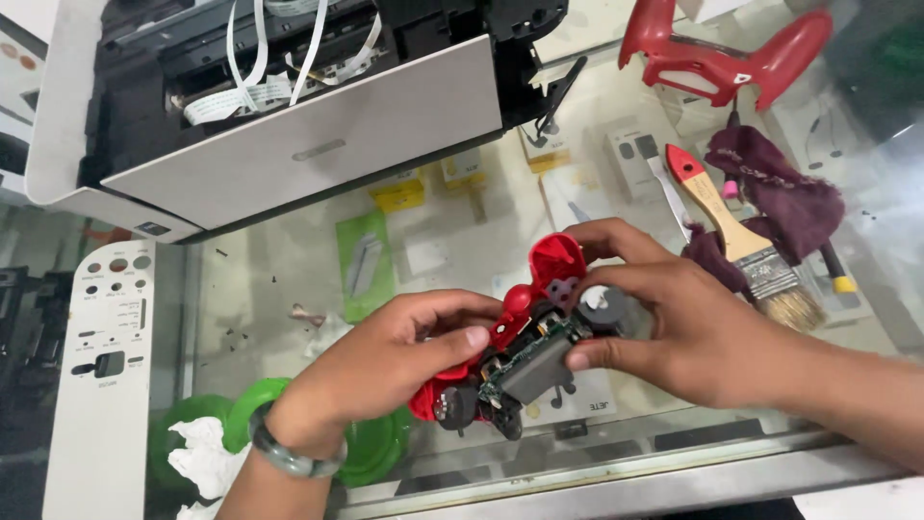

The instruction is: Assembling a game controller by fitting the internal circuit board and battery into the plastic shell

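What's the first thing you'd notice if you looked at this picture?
The opened red game controller in the middle, circuit board showing, held by the left hand and right hand. Behind it sits a white printer with its insides bare. A paintbrush lies to the right.

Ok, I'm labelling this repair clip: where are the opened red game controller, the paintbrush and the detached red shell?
opened red game controller (525,361): head view, on its exposed circuit board.
paintbrush (729,223): head view, on its wooden handle.
detached red shell (717,60): head view, on its middle bridge.
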